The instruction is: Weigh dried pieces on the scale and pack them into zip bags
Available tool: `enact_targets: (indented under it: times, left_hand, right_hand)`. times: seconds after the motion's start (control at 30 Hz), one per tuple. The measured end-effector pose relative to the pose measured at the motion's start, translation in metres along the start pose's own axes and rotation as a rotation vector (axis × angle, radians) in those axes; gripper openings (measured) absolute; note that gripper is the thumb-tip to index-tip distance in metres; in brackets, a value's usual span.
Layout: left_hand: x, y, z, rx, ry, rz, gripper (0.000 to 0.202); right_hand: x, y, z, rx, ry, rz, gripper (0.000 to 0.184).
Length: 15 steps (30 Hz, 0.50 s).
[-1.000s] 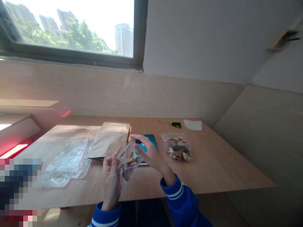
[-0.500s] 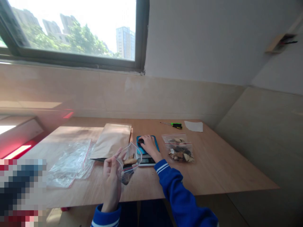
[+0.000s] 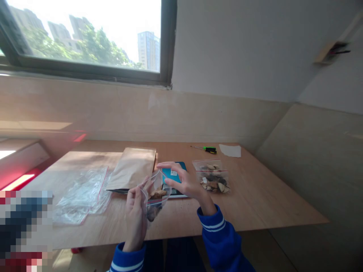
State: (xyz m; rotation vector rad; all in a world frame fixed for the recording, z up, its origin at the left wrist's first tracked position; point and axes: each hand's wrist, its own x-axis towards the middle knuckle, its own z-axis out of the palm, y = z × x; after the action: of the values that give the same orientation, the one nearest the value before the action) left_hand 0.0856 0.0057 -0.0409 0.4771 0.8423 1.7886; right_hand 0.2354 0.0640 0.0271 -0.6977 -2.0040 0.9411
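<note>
My left hand [image 3: 135,213] stands upright below the table's front part, shut on a clear zip bag [image 3: 155,196] that hangs open at the top. Inside the bag are a pale dried piece and darker pieces at the bottom. My right hand [image 3: 183,182] is held open just beside the bag's mouth, fingers spread over it, and shows nothing in its grip. Under that hand lies a blue digital scale [image 3: 173,176], partly hidden by the hand and bag. To its right lies a sealed zip bag of mixed dried pieces [image 3: 211,177].
A kraft paper envelope [image 3: 132,169] and crumpled clear plastic bags [image 3: 82,195] lie left on the wooden table [image 3: 263,192]. A green-handled screwdriver [image 3: 205,149] and a white paper sheet [image 3: 230,150] lie at the back. A wall and window stand behind.
My right hand has lifted off the scale's blue pan and moved left to the bag's mouth. The left hand and the bag have stayed nearly still.
</note>
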Motion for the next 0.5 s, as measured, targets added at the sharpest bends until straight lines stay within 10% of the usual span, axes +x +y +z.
enact_targets:
  times: [0.5]
  left_hand:
    - [-0.013, 0.013, -0.006, 0.165, -0.257, -0.397, 0.039]
  right_hand:
    - [-0.058, 0.026, 0.043, 0.264, 0.343, 0.211, 0.031]
